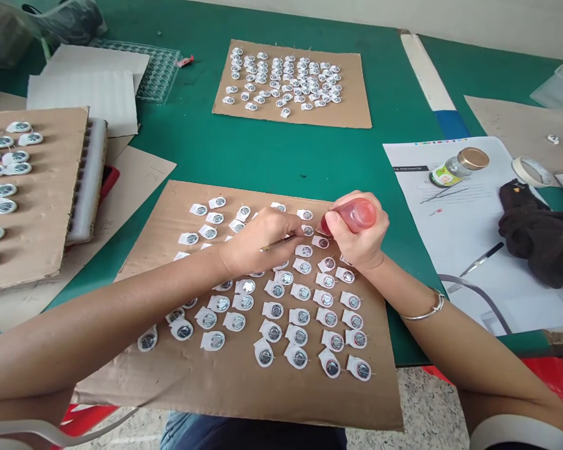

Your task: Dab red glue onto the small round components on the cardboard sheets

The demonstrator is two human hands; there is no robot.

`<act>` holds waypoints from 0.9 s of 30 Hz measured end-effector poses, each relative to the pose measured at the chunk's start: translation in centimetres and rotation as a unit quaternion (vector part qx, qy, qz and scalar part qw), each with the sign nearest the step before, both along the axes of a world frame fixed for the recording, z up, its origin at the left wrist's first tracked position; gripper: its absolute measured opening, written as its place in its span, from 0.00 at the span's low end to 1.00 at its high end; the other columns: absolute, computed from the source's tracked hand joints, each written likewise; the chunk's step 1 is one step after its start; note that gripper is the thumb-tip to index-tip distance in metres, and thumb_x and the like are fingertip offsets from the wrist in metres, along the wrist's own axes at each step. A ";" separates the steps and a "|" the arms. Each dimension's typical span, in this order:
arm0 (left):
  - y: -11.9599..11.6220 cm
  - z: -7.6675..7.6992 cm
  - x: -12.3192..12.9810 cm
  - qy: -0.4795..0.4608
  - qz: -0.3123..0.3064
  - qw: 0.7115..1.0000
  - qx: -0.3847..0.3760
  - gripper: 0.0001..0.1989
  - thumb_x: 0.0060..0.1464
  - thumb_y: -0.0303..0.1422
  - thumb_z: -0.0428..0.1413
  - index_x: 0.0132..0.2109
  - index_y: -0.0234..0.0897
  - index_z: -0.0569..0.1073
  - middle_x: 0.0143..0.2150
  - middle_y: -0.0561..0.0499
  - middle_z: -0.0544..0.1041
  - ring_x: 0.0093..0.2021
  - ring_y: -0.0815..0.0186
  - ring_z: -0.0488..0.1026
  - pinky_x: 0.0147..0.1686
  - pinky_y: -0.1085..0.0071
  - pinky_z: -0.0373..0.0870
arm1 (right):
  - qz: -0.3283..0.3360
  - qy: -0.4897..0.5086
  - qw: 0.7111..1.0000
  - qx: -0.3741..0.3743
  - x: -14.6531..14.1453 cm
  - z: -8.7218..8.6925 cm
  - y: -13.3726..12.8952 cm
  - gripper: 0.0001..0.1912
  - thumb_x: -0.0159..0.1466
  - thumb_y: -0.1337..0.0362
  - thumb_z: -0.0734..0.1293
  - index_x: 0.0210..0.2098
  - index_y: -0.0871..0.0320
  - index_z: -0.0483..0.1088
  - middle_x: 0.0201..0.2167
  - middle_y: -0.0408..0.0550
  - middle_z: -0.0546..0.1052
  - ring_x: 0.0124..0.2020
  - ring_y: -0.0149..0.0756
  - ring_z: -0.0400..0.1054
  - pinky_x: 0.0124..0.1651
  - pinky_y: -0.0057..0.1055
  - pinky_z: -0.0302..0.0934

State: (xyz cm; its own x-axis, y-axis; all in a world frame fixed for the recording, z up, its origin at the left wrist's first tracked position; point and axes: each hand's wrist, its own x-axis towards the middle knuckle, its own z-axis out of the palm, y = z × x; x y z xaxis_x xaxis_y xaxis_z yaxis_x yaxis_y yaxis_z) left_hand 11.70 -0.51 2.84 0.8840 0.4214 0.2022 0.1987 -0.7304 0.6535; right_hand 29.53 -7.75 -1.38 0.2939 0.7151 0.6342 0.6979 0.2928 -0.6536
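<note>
A brown cardboard sheet (244,387) lies in front of me, bearing rows of small round silver pieces with white tabs (297,356). Over its upper middle is my left hand (265,240), closed around a thin metal tool (279,243) whose tip is hidden near the fingertips. My right hand (363,240) grips a soft bottle of red liquid (356,214), tilted with its narrow end down to the left, above a piece near the sheet's upper right edge. Reddish marks show on some pieces in the right columns.
Two more cardboard sheets with similar pieces lie at the left (42,206) and far middle (293,119). On the right, white paper (417,181) holds a lidded glass jar (460,167), tweezers, a knife, a tape roll (531,172) and black cloth (539,231).
</note>
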 end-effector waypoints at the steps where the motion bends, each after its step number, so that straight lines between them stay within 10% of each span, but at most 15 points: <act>1: 0.0 0.0 0.0 0.000 0.001 1.000 0.002 0.07 0.51 0.24 0.51 0.32 0.30 0.74 0.25 0.50 0.75 0.25 0.71 0.70 0.25 0.74 0.64 | -0.001 -0.001 1.000 -0.002 0.0 0.0 0.0 0.12 0.55 0.55 0.66 0.31 0.54 0.60 0.26 0.44 0.71 0.27 0.35 0.68 0.32 0.37 0.65; 27: 0.3 -0.3 -0.1 0.002 0.000 1.000 -0.014 0.07 0.50 0.24 0.52 0.32 0.31 0.75 0.25 0.51 0.75 0.23 0.72 0.69 0.23 0.75 0.63 | 0.019 0.018 0.999 0.019 -0.3 0.2 0.0 0.11 0.55 0.57 0.67 0.30 0.54 0.61 0.25 0.45 0.72 0.27 0.35 0.68 0.31 0.38 0.65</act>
